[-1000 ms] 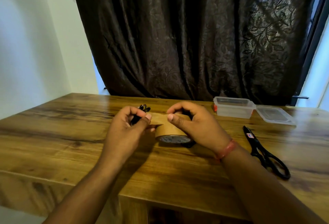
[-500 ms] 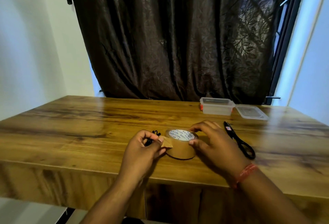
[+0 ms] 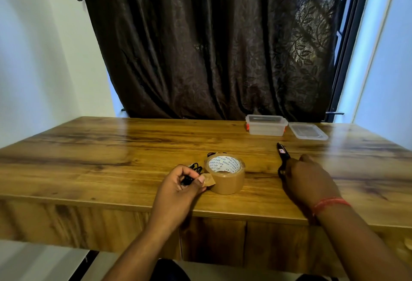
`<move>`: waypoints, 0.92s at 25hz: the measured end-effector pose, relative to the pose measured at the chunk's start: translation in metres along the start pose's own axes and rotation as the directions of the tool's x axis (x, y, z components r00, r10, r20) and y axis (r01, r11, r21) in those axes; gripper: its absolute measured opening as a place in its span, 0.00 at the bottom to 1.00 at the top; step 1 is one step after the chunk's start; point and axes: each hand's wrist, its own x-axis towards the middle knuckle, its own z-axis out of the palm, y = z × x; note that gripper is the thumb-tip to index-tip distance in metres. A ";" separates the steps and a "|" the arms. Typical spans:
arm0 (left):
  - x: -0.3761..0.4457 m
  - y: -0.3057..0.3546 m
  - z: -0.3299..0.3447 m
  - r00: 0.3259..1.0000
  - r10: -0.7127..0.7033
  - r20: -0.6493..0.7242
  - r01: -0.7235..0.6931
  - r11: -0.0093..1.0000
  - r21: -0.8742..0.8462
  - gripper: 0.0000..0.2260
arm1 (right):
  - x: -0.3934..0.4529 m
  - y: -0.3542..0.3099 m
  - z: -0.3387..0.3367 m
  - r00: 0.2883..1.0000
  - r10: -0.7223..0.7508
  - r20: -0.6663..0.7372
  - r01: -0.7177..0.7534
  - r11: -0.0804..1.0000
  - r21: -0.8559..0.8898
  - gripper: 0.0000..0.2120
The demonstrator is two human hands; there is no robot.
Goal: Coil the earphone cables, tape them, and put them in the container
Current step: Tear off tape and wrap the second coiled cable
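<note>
A coiled black earphone cable (image 3: pixel 191 174) sits in my left hand (image 3: pixel 178 189), near the table's front edge. The same hand's thumb pinches the loose end of the brown tape roll (image 3: pixel 225 174). The roll stands on the wooden table (image 3: pixel 111 158), just right of that hand. A second black cable (image 3: pixel 211 154) peeks out behind the roll. My right hand (image 3: pixel 310 180) lies over the handles of the black scissors (image 3: pixel 283 154) with its fingers curled on them. Only the blades show beyond it. The clear container (image 3: pixel 266 126) stands open at the back right.
The container's clear lid (image 3: pixel 308 131) lies flat just right of it. A dark curtain (image 3: pixel 211 46) hangs behind the table, with white walls on both sides. The table's front edge runs just below my hands.
My right hand has left the tape roll and moved right onto the scissors. My left hand keeps the cable and the tape end. The view has tilted up.
</note>
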 end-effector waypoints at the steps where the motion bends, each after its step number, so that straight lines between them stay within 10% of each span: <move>1: -0.001 0.000 0.000 1.000 0.009 0.008 -0.009 1.000 0.013 0.04 | 0.003 0.001 -0.003 0.999 0.029 0.039 -0.030 0.999 0.027 0.16; 8: 0.000 -0.002 -0.001 0.999 0.029 0.017 -0.029 1.000 0.006 0.04 | 0.027 -0.014 -0.045 0.906 0.151 0.396 -0.143 0.988 -0.051 0.22; 16: 0.000 -0.002 0.000 0.999 0.028 0.036 -0.026 0.999 -0.047 0.04 | 0.017 -0.017 -0.043 0.957 0.045 0.288 0.017 0.977 -0.211 0.19; 23: 0.003 -0.006 0.000 1.000 -0.017 0.024 0.019 0.995 -0.099 0.04 | 0.010 -0.013 -0.049 0.892 0.040 0.451 -0.044 0.999 -0.001 0.26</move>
